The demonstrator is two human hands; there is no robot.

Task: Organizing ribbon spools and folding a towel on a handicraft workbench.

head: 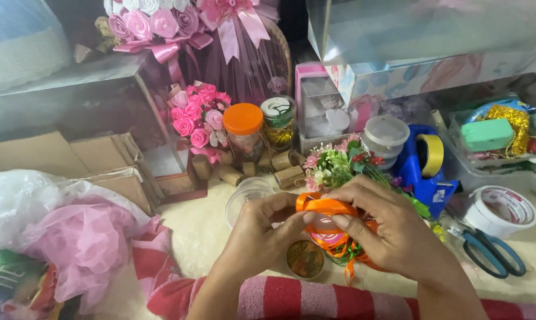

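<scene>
While both hands met over the middle of the cluttered surface (203,231), the left hand (262,234) and the right hand (386,228) were closed together on an orange ribbon (327,207), its loops pinched between thumbs and fingers just above a small clear jar (322,224) that sat partly hidden beneath them. Loose ends of orange and green ribbon trailed down below the right hand. A round gold lid (305,259) lay just beside the left wrist, touching nothing else that could be made out. Right behind the hands stood a small bunch of artificial flowers (333,163) with green leaves, almost touching the right hand's knuckles. An empty clear cup (247,192) lay near the left hand's fingers. Farther back stood a jar with an orange lid (243,127), a glitter-filled jar (278,121) next to it, and a box of pink roses (197,115) to their left. On the right side were a blue tape dispenser (419,169) carrying a yellow roll, a roll of white tape (501,208), and blue-handled scissors (493,252) lying well apart from the hands. A bundle of pink tulle (84,243) and a white plastic bag (16,201) lay at the far left, and a red and white striped cloth (297,299) ran along the near edge.
</scene>
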